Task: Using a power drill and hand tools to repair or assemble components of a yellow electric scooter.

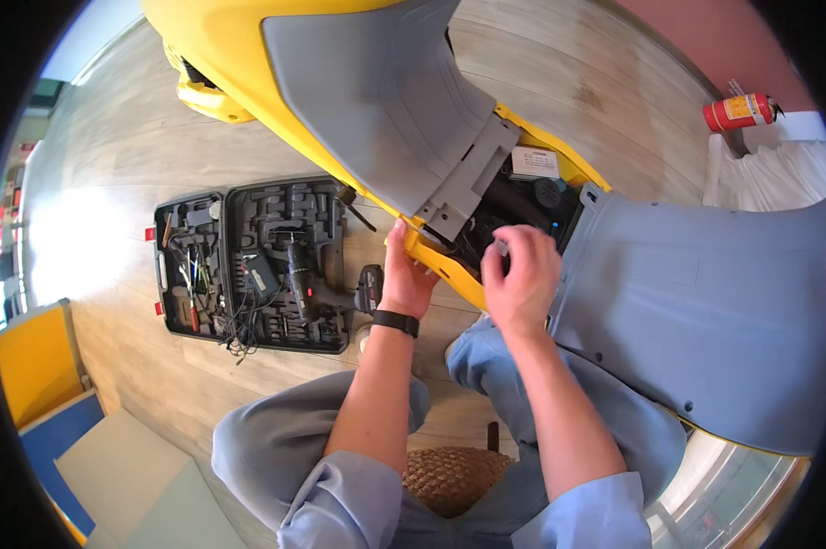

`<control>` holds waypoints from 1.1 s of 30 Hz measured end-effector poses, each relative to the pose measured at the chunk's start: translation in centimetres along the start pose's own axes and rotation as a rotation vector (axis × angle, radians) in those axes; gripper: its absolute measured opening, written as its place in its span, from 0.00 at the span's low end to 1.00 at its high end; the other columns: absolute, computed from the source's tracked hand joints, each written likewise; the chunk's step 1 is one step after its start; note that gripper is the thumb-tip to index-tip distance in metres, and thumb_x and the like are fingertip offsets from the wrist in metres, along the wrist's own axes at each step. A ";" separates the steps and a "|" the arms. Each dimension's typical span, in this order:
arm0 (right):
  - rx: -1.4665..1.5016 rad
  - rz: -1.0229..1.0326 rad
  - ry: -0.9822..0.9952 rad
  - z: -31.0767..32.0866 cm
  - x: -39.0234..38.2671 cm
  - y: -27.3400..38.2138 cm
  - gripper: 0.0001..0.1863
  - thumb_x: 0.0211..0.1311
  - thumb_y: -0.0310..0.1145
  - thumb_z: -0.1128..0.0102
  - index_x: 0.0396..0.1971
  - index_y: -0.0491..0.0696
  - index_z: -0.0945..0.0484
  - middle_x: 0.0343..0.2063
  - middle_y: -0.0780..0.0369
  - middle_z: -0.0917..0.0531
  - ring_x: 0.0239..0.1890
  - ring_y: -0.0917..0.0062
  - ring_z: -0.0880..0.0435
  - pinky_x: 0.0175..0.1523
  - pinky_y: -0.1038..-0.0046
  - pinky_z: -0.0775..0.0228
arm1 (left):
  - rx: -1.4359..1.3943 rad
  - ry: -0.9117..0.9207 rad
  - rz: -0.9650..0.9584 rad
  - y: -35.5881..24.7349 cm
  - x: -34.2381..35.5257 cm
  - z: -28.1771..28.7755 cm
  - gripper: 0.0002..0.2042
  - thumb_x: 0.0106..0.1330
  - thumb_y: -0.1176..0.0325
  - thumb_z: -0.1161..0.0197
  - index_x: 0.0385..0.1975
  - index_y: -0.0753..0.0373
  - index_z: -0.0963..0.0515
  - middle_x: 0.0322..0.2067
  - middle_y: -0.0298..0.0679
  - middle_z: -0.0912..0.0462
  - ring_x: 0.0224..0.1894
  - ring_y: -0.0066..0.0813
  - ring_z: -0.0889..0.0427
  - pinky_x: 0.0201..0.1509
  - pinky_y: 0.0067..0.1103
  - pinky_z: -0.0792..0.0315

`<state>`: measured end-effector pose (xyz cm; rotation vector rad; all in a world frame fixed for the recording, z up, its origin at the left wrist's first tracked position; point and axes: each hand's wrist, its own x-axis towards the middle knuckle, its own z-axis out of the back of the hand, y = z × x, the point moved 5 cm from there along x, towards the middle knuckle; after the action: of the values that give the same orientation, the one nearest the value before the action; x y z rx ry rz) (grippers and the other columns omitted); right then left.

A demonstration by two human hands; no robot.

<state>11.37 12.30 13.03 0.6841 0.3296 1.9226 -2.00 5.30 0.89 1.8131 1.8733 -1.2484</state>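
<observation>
Wood-look floor [120, 274], reddish wall [733, 37] out at 1 to 2 o'clock, red fire extinguisher [740, 112] at 2. Yellow panel [38, 361] and blue panel [61, 435] lean in at 8. Person sits with knees apart, woven seat [454, 476] visible at 6.

Main thing: yellow-and-grey machine [367, 101], filling 11 to 12 o'clock, its compartment [486, 220] open at 2, just up from centre. Inside: a white labelled box [534, 163], a round black part [547, 192], dark wiring and a small blue light. Grey flat panel [697, 302] spreads out at 3 to 4, touching the compartment's end.

Left hand [408, 284] (black band on that wrist) is against the compartment's yellow rim [463, 282], on the near side, thumb up along the edge; how firmly its fingers grip, cannot tell. Right hand [527, 274] is over the compartment's near part, fingers bent in and pinching a small grey piece [501, 247], too small to identify.

Black tool case [225, 206] lies open on the floor at 9, holding a drill [299, 274], a black box-shaped unit [259, 274], tangled cables [241, 320] and assorted hand tools. Black battery-like block [369, 288] stands between case and left hand.
</observation>
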 end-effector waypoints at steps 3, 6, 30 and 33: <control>-0.030 -0.156 -0.175 2.2 1.8 -3.5 0.07 0.52 0.25 0.40 0.32 0.48 0.24 0.31 0.59 0.20 0.37 0.61 0.22 0.44 0.61 0.31 | 0.021 -0.015 0.002 -0.2 0.0 0.0 0.32 0.58 0.37 0.42 0.56 0.52 0.33 0.50 0.35 0.27 0.52 0.34 0.28 0.56 0.35 0.33; -0.010 -0.312 -0.322 4.0 2.8 -5.6 0.07 0.52 0.23 0.39 0.32 0.46 0.23 0.29 0.60 0.19 0.35 0.64 0.21 0.43 0.65 0.29 | 0.043 -0.049 0.016 0.0 -0.1 -0.5 0.31 0.59 0.37 0.43 0.56 0.51 0.32 0.50 0.34 0.27 0.52 0.33 0.28 0.55 0.33 0.34; -0.009 0.206 0.724 3.3 -3.7 17.0 0.03 0.53 0.32 0.42 0.25 0.49 0.22 0.16 0.64 0.20 0.25 0.72 0.17 0.30 0.66 0.29 | 0.143 -0.277 0.012 -3.2 -1.7 -0.2 0.33 0.60 0.35 0.43 0.53 0.58 0.28 0.52 0.40 0.28 0.56 0.37 0.29 0.60 0.39 0.35; -0.021 0.571 0.697 10.5 -3.6 22.4 0.03 0.52 0.31 0.43 0.24 0.52 0.21 0.16 0.68 0.19 0.24 0.77 0.18 0.34 0.70 0.31 | 0.352 -0.373 -0.206 -8.7 -2.4 4.0 0.19 0.68 0.51 0.43 0.46 0.61 0.27 0.42 0.38 0.22 0.43 0.31 0.22 0.41 0.29 0.24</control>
<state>2.23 -1.49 31.75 0.0541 0.5853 2.6814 -10.92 2.04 3.57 1.4184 1.7400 -1.9401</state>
